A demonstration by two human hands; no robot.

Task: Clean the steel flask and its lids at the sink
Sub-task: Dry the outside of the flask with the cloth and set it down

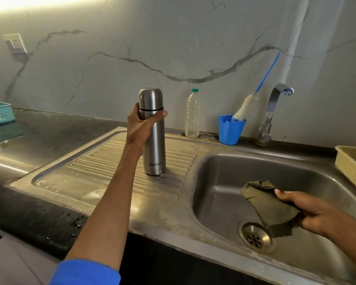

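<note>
On the ribbed steel draining board [103, 161] beside the dark worktop [49, 128], your left hand [141, 126] grips the upright, capped steel flask [153, 130]; over the sink basin [224, 167], your right hand [302, 210] pinches an olive-green cloth [269, 204].

Grey-veined marble wall [173, 38] at the far side, lit brightly at its top left; white switch plate [14, 43] far left; dark stone counter [39, 136] along its foot.

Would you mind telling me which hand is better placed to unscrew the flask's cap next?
The right hand, probably. The left hand already grips the flask upright on the drainboard, steadying it, though the right must first drop the cloth it holds over the sink.
</note>
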